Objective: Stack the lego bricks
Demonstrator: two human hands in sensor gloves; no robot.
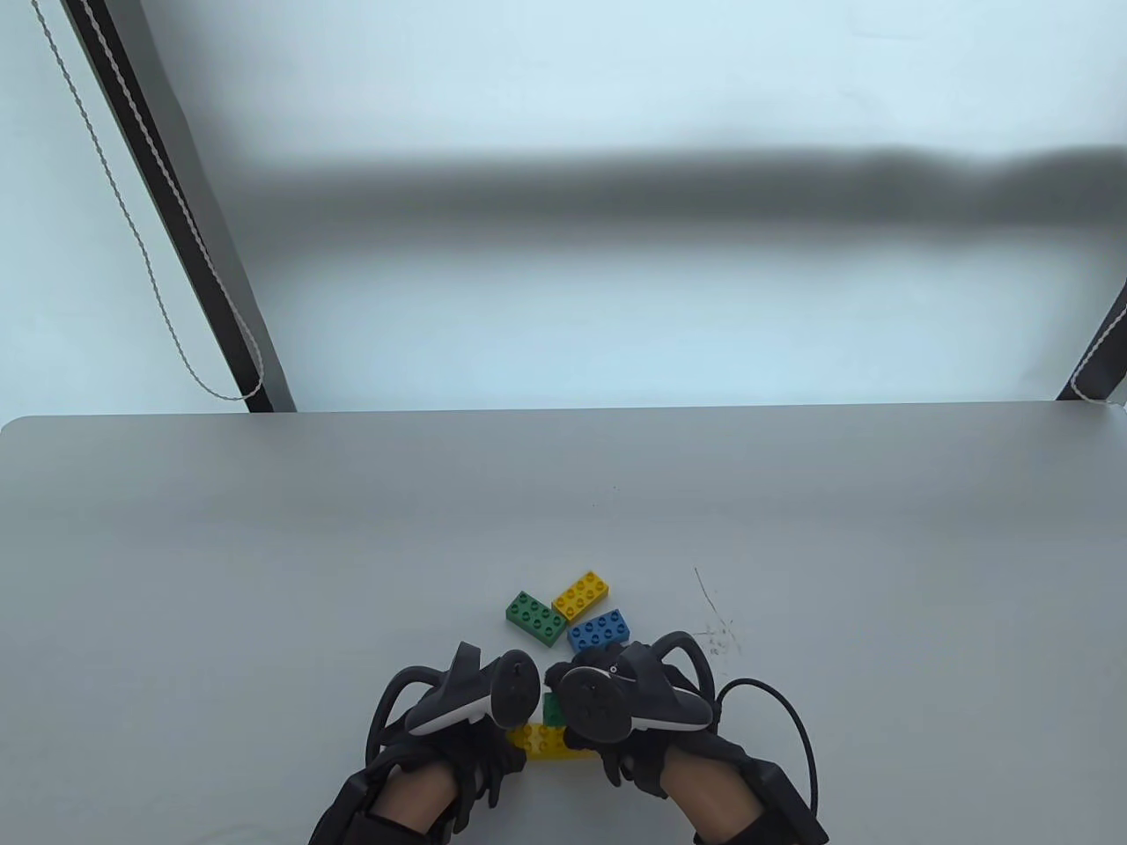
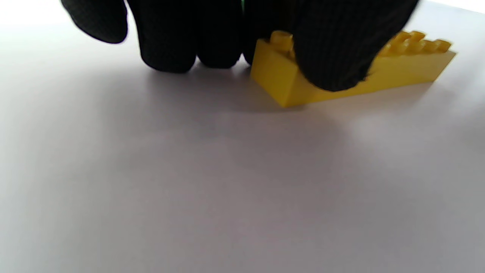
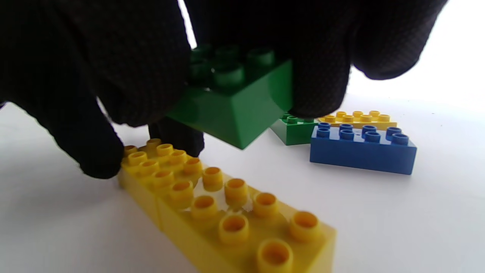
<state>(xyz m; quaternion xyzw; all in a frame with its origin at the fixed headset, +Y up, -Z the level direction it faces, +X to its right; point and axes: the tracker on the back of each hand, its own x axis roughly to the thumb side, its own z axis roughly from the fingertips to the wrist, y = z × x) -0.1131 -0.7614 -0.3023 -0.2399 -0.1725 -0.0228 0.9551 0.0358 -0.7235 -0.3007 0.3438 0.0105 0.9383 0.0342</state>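
In the table view the trackers hide most of both hands' fingers. The left hand (image 1: 458, 748) presses its fingers onto the yellow bricks' (image 3: 227, 212) end on the table (image 1: 264, 572). The right hand (image 1: 634, 731) pinches a tilted green brick (image 3: 238, 106) just above them. Farther off, at 12 o'clock, lie a blue brick (image 1: 600, 629), a green one (image 1: 536, 618) and a yellow one (image 1: 582, 596).

bare table (image 1: 264, 572) all round; three loose bricks (image 1: 570, 609) just beyond hands (image 1: 563, 704)
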